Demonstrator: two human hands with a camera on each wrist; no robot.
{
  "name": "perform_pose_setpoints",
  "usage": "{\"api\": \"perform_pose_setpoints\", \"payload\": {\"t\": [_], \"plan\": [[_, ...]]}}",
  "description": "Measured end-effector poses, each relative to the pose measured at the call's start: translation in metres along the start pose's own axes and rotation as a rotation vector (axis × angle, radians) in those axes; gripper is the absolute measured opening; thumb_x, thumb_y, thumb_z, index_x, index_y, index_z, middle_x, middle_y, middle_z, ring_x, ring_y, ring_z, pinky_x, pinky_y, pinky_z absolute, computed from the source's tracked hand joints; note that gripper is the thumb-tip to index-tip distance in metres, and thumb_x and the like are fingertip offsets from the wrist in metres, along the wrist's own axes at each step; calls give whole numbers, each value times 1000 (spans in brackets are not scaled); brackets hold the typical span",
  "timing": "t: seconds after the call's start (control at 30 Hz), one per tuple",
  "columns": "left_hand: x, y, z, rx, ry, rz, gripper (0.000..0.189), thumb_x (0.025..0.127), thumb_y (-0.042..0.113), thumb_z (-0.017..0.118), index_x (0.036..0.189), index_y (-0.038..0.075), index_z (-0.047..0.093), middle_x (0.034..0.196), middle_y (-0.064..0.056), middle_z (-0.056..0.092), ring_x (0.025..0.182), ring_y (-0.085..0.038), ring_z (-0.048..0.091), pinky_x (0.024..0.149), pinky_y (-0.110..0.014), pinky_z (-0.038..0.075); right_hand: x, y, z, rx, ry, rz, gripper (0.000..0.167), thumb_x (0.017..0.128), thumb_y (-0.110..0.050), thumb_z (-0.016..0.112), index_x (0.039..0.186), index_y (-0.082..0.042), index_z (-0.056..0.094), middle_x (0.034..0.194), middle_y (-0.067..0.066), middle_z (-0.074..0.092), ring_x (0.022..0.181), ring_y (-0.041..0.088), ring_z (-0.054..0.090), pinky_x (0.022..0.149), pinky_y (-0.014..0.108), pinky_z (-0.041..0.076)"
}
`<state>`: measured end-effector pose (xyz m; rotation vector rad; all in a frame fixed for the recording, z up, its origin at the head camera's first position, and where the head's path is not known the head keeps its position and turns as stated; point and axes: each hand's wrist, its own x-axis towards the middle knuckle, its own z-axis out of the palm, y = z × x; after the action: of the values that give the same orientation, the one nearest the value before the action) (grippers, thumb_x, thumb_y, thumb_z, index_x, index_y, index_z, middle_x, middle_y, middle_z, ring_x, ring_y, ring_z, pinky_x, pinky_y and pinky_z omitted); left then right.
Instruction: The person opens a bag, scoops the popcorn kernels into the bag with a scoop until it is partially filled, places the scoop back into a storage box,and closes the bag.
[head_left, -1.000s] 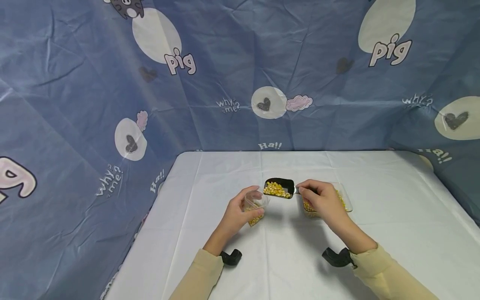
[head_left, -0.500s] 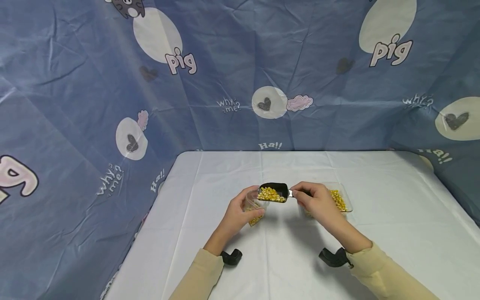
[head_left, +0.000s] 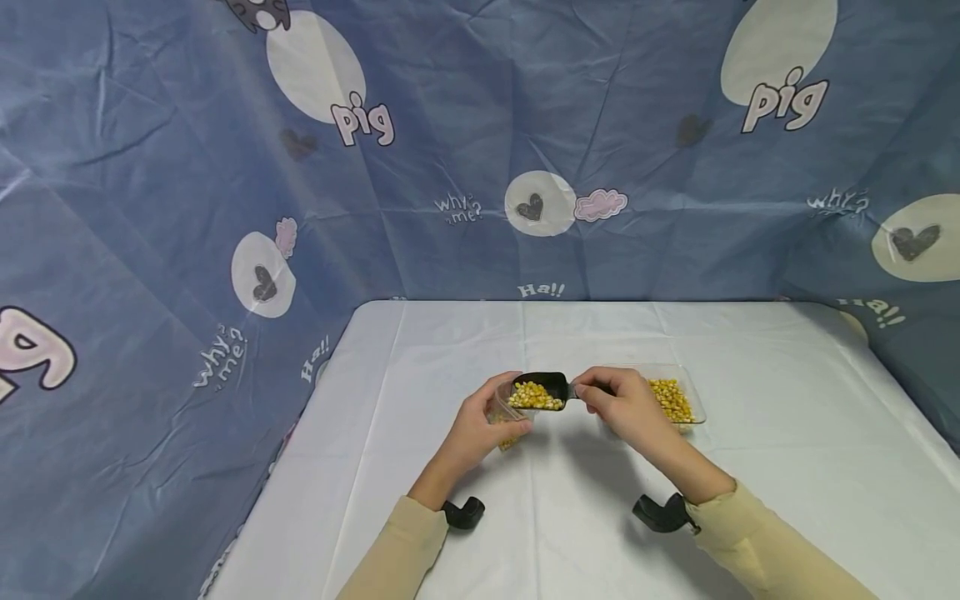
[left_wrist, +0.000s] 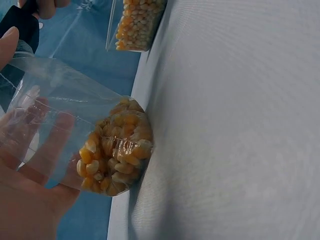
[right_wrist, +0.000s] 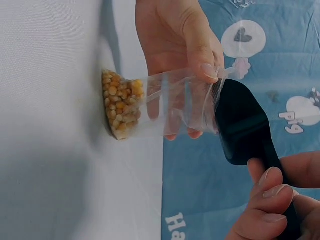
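My left hand [head_left: 478,429] holds a clear plastic bag [left_wrist: 65,85] near its mouth, thumb on one side and fingers behind. Corn kernels [left_wrist: 117,150] fill the bag's bottom, which stands on the table. In my right hand [head_left: 626,408] is the handle of a black scoop [head_left: 553,385], pinched between thumb and fingers. Yellow and white kernels [head_left: 534,396] lie in the scoop. Its front end is at the bag's mouth; in the right wrist view the scoop's dark underside [right_wrist: 245,122] meets the bag's rim.
A clear plastic box [head_left: 699,408] of corn kernels stands on the white-covered table [head_left: 442,533], partly behind my right hand. Blue printed cloth [head_left: 450,125] hangs at the back and left. A black wrist mount [head_left: 663,512] sits on each forearm.
My right hand has moved left and slightly down, bringing the loaded scoop from beside the bag to its mouth. More of the box shows. My left hand has stayed nearly still.
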<state>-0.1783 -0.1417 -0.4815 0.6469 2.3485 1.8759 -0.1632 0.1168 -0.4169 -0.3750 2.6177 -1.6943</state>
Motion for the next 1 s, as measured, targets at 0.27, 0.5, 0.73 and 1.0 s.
{"api": "perform_pose_setpoints", "payload": {"t": [0.27,0.5,0.73,1.0], "plan": [[0,-2,1,32,5,10,70,85,25,84,145,39,51,142,4,54,130,-21,51,105,-54,40,2,2,4,-18,-26,18,13,99,-15,64,98,-12,76,72,7,61,57,22,51,52,34,44],[-1,-2,1,40,31,-12,65,83,27,86,139,40,56,135,6,58,124,-21,55,101,-55,41,3,1,6,-33,-45,18,13,99,-15,63,97,-13,76,71,6,61,58,22,51,51,33,43],[-1,-2,2,29,54,-36,62,81,27,87,136,31,60,130,8,61,122,-20,56,101,-55,41,5,0,5,-48,-59,2,13,98,-14,63,96,-14,76,70,5,61,58,22,51,51,33,43],[-1,0,3,38,85,-57,62,78,30,89,134,28,63,130,6,61,128,-25,52,106,-61,35,7,-2,3,-83,-66,-13,14,98,-14,64,95,-15,77,70,2,61,61,22,52,55,34,42]]}}
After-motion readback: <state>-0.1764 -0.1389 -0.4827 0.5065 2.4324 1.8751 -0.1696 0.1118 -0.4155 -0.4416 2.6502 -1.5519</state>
